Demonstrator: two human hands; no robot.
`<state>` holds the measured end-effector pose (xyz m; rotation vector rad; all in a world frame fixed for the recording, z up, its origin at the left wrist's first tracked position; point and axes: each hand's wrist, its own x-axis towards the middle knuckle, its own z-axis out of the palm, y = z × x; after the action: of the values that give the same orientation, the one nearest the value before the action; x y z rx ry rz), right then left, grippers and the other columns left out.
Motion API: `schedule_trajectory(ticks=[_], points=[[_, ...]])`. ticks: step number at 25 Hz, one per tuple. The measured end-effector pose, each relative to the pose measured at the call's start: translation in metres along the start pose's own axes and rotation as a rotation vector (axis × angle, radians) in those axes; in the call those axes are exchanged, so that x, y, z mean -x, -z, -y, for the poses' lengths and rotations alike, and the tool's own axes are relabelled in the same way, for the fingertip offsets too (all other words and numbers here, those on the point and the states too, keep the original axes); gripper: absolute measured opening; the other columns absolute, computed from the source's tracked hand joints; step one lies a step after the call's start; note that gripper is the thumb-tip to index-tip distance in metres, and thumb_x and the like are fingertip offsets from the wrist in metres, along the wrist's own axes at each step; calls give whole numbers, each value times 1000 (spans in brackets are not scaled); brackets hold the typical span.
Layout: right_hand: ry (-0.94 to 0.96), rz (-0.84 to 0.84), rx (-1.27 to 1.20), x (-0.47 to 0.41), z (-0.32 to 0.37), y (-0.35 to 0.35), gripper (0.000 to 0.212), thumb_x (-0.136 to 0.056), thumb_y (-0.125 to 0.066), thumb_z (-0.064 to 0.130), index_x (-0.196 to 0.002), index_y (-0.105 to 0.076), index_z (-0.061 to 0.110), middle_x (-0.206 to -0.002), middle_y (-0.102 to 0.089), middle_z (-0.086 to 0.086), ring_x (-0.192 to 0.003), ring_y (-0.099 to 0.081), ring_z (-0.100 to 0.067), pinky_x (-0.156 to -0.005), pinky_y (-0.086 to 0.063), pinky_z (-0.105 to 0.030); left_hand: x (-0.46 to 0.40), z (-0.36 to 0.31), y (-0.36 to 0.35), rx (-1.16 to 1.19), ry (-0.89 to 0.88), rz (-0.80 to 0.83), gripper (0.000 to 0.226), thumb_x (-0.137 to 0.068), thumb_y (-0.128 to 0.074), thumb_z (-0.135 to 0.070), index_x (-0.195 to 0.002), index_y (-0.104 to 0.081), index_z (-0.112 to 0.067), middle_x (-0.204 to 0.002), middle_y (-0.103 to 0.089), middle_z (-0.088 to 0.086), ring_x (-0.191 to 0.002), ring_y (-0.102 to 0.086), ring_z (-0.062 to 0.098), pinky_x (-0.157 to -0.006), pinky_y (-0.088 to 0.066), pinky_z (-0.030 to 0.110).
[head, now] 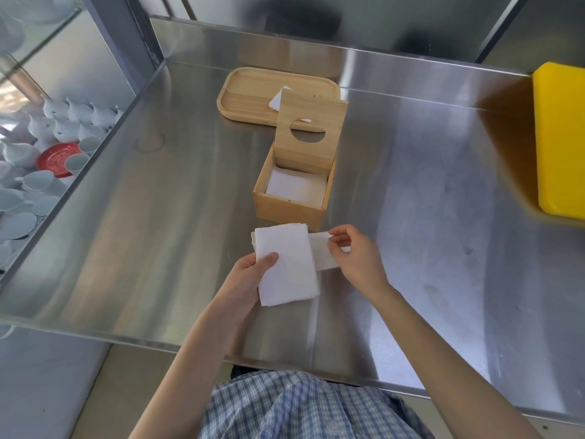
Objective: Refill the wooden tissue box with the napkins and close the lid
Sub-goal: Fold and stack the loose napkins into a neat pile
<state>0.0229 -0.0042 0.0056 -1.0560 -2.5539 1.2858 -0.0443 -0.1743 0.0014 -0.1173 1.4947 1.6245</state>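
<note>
Head view: my left hand (253, 274) grips a soft white napkin stack (285, 264), its long axis running away from me, thumb pressed on top. My right hand (354, 251) pinches a second folded napkin (319, 251) just beside it. Beyond them the square wooden tissue box (291, 201) sits on the brushed steel counter (158, 217), its lid (308, 128) with the round hole hinged upright and white napkins lying flat inside.

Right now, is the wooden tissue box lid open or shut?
Open. The lid stands raised at the far edge of the wooden tissue box, and white napkins show inside.
</note>
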Motion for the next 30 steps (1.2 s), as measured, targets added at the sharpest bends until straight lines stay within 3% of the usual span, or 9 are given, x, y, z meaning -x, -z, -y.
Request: schedule_trajectory(ticks=[3, 7, 13, 17, 21, 24, 30], points=[[137, 81, 330, -12, -1, 7, 30, -92, -52, 14, -122, -56, 11, -126, -59, -4, -117, -53, -22, -90, -45, -30, 1, -2, 3, 12, -2, -26, 17, -94, -48, -17, -92, -64, -11, -82, -72, -1, -75, -67, 15, -69, -53, 32], [168, 178, 547, -25, 3, 2, 37, -91, -53, 20, -127, -51, 13, -131, -55, -7, -121, -50, -26, -99, -39, -36, 3, -3, 5, 9, -8, -52, 17, -94, -50, -18, -88, -65, -14, -78, -73, -3, -74, -67, 14, -73, -52, 34], [66, 212, 688, -28, -2, -2, 36, -88, -56, 23, -122, -52, 15, -127, -54, -9, -120, -49, -28, -97, -39, -37, 5, -4, 8, 7, -3, -88, 15, -94, -49, -19, -90, -63, -15, -87, -69, 2, -80, -64, 19, -74, -51, 36], [-14, 271, 672, -23, -4, -3, 34, -86, -57, 21, -118, -54, 9, -125, -55, -13, -116, -51, -30, -91, -44, -37, 6, -5, 4, 1, -5, -82, 16, -95, -49, -19, -87, -62, -17, -81, -70, -1, -75, -65, 16, -70, -51, 34], [-5, 232, 675, -15, -1, -5, 34, -86, -56, 19, -117, -52, 8, -124, -56, -12, -116, -51, -30, -91, -43, -37, 6, -6, 5, -13, -3, -80, 17, -94, -48, -20, -97, -62, -11, -93, -67, 5, -82, -63, 20, -71, -51, 35], [-72, 266, 522, -9, 0, 0, 31, -86, -57, 22, -113, -52, 8, -117, -62, -11, -107, -57, -30, -79, -44, -35, 6, -5, 8, 0, 9, -90, 21, -94, -49, -20, -106, -60, -7, -97, -66, 8, -86, -63, 24, -75, -50, 37], [-172, 215, -205, 14, 5, 26, 34, -89, -60, 22, -119, -55, 6, -103, -58, -2, -86, -54, -15, -58, -43, -13, 6, -1, 7, 38, 34, -148, 17, -94, -48, -21, -100, -58, -8, -96, -65, 8, -86, -61, 24, -76, -50, 38]])
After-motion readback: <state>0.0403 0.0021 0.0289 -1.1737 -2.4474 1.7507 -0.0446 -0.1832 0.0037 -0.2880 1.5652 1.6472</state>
